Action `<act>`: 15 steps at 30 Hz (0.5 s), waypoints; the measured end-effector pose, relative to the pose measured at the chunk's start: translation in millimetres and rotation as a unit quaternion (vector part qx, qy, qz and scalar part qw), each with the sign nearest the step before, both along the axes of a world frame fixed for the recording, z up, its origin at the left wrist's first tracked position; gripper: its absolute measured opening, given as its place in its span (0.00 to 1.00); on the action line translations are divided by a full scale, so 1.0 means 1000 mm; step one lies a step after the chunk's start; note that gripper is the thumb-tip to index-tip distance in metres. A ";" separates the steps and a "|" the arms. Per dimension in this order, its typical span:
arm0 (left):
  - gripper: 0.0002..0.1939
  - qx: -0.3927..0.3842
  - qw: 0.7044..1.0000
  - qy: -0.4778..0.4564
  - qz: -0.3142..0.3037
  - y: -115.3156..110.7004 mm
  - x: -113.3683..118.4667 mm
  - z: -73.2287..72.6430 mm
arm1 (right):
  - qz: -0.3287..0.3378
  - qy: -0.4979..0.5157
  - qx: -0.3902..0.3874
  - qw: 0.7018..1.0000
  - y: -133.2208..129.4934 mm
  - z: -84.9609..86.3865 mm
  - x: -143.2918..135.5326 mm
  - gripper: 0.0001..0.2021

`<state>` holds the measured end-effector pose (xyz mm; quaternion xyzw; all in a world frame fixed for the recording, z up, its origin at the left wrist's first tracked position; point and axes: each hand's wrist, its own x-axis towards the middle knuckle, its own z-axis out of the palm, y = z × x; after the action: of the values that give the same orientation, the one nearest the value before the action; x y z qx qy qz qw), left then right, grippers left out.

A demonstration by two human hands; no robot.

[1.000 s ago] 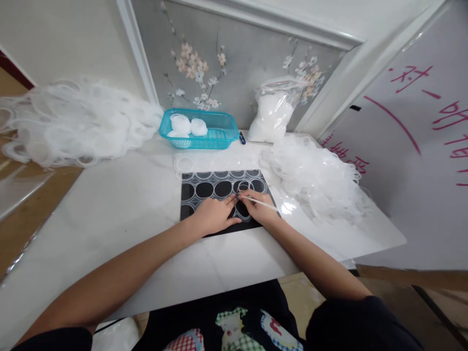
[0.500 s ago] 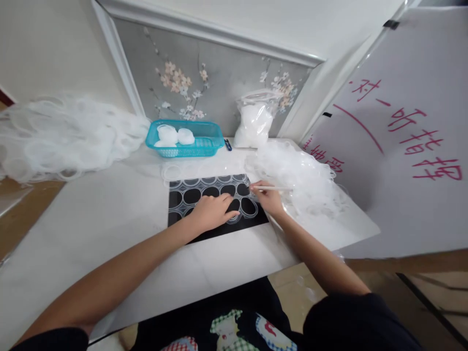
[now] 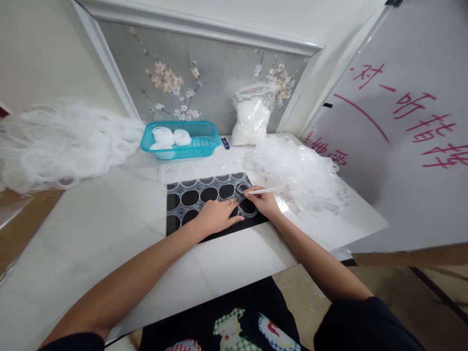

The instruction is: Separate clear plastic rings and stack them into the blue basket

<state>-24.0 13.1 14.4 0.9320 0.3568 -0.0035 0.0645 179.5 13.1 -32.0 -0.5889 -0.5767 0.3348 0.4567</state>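
Observation:
A sheet of translucent rings [image 3: 195,209] lies over a black mat [image 3: 234,232] on the table. Flat on that sheet, fingers stretched out, rests my left hand [image 3: 216,218]. My right hand [image 3: 263,201] pinches a thin white stick [image 3: 268,190] like a pen, its rear end pointing right. The stick's tip is hidden at my fingertips, over the sheet's right side. Just left of those fingertips, a ring [image 3: 241,187] looks out of line with the round cut-outs, partly lifted or turned.
A blue basket [image 3: 186,153] holding white round pieces stands at the back, with small blue snips [image 3: 225,143] and a clear bag of white material [image 3: 251,119] beside it. Translucent rings are heaped right [image 3: 296,170] and left [image 3: 66,146]. A whiteboard [image 3: 413,204] leans at the right.
A ring at the sheet's upper right now shows displaced beside my right fingertips. My right hand has moved slightly left and down with the stick; my left hand stays pressed on the sheet. The view shifted slightly.

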 end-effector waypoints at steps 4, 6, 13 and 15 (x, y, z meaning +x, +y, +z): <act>0.28 -0.010 1.000 0.000 0.000 0.000 0.001 -0.001 | 0.001 -0.023 -0.001 1.000 -0.001 0.002 -0.001 0.14; 0.28 -0.018 1.000 0.001 -0.003 -0.001 0.001 -0.001 | 0.001 -0.046 0.003 0.999 -0.002 0.003 -0.001 0.14; 0.30 -0.058 0.998 -0.028 0.006 -0.001 -0.002 -0.001 | 0.020 -0.163 0.041 0.985 -0.015 0.000 -0.009 0.13; 0.30 -0.075 0.996 -0.037 0.008 0.000 -0.002 -0.001 | 0.032 -0.193 0.052 0.979 -0.018 0.001 -0.012 0.12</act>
<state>-26.5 13.4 13.8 0.9211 0.3603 0.0045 0.1471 167.6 -4.6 -30.6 -0.5992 -0.6889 0.1986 0.3562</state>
